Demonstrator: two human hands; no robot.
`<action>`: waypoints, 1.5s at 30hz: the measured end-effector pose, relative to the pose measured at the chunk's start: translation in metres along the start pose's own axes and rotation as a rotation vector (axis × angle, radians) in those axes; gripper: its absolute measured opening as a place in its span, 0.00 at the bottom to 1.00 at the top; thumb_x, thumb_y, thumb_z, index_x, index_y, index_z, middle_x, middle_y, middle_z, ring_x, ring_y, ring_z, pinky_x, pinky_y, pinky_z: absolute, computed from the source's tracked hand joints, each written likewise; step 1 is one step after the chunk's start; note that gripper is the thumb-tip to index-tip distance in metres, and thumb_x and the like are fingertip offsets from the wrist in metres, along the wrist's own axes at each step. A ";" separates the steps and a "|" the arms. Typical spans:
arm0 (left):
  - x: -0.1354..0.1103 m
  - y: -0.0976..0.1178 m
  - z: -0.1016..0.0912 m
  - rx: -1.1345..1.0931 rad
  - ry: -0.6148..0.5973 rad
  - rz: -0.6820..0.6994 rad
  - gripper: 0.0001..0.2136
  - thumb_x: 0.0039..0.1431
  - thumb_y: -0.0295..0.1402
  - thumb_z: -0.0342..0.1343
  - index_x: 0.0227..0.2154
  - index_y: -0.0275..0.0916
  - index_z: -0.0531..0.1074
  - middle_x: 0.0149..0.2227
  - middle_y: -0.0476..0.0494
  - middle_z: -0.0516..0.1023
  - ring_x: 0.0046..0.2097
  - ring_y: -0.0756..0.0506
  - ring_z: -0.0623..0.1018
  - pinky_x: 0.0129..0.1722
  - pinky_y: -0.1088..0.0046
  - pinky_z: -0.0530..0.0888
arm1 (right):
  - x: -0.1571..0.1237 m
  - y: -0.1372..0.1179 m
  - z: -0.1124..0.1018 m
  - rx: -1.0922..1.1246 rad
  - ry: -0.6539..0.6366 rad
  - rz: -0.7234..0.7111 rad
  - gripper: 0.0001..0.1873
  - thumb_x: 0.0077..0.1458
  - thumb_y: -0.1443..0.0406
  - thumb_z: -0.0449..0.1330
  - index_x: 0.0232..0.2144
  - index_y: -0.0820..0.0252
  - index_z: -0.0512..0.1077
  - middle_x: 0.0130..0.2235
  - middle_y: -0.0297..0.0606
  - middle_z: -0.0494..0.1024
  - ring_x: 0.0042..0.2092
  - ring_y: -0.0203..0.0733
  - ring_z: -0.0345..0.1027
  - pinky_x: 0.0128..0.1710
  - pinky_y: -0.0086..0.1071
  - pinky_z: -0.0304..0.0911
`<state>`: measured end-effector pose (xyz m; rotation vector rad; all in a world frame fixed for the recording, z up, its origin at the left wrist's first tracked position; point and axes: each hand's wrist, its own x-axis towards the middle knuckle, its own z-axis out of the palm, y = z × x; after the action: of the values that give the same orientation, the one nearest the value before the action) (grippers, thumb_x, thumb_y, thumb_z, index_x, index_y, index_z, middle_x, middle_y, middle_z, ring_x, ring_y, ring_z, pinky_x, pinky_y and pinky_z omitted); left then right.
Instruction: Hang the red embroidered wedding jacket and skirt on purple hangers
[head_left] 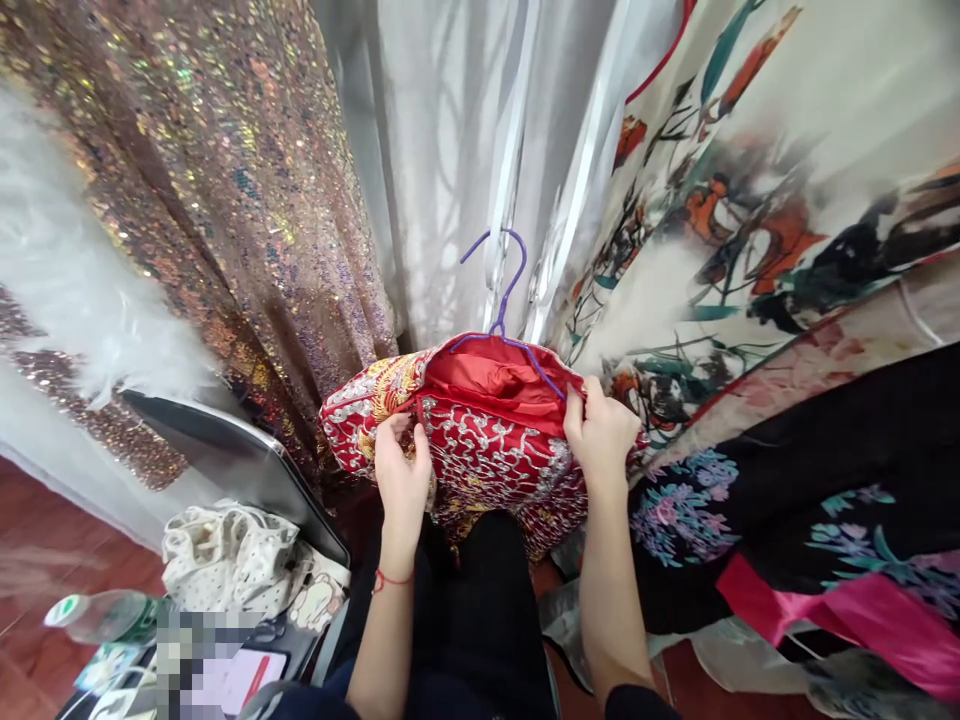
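A red dress [487,440] with silver and gold sequin embroidery is in front of me, its top edge gaping to show a plain red lining. Inside that opening sits a purple hanger [517,275], its hook pointing up towards the white curtain. My left hand [401,465] pinches the dress's front at the left of the neckline, by a thin red strap; the fingertips are partly hidden. At the right end of the opening, my right hand [604,430] is closed on the top edge, thumb beside the hanger's arm. The lower dress hangs over my knees.
Sequined gold fabric [247,150] hangs at left, and a floral-print white garment [750,220] at right. Below that lie black embroidered cloth [750,480] and a pink ribbon [870,615]. Lower left are a chair back [240,450], polka-dot cloth [229,560], a bottle [112,615] and a phone [240,680].
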<state>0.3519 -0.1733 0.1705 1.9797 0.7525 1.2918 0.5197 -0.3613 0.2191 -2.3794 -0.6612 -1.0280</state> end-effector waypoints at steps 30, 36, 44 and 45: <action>0.100 -0.043 -0.024 0.568 0.053 -0.058 0.18 0.50 0.27 0.51 0.46 0.34 0.67 0.48 0.28 0.73 0.52 0.30 0.73 0.50 0.52 0.68 | -0.008 -0.009 -0.013 0.053 -0.109 -0.038 0.15 0.62 0.64 0.49 0.34 0.61 0.74 0.20 0.36 0.69 0.23 0.38 0.53 0.28 0.33 0.38; 0.069 -0.054 -0.039 0.510 -0.096 -0.163 0.18 0.57 0.30 0.49 0.50 0.39 0.69 0.43 0.33 0.79 0.42 0.34 0.79 0.39 0.61 0.69 | -0.011 -0.013 -0.020 0.041 -0.097 -0.020 0.15 0.62 0.64 0.49 0.35 0.61 0.74 0.20 0.36 0.69 0.23 0.38 0.53 0.28 0.32 0.37; 0.102 -0.039 -0.081 0.492 -0.027 -0.032 0.05 0.53 0.32 0.55 0.34 0.42 0.72 0.27 0.48 0.75 0.31 0.44 0.74 0.33 0.71 0.64 | 0.004 -0.007 -0.041 0.215 -0.211 0.079 0.15 0.63 0.60 0.51 0.37 0.57 0.76 0.22 0.35 0.70 0.24 0.39 0.58 0.28 0.31 0.44; 0.111 -0.030 -0.084 0.484 -0.023 -0.003 0.04 0.53 0.32 0.55 0.33 0.42 0.72 0.27 0.49 0.74 0.31 0.45 0.74 0.33 0.72 0.64 | 0.009 -0.004 -0.045 0.248 -0.205 0.092 0.15 0.63 0.59 0.51 0.37 0.57 0.77 0.22 0.35 0.70 0.25 0.40 0.60 0.29 0.30 0.46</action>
<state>0.3089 -0.0541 0.2348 2.3591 1.1390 1.1584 0.4988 -0.3826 0.2546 -2.2885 -0.6997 -0.6291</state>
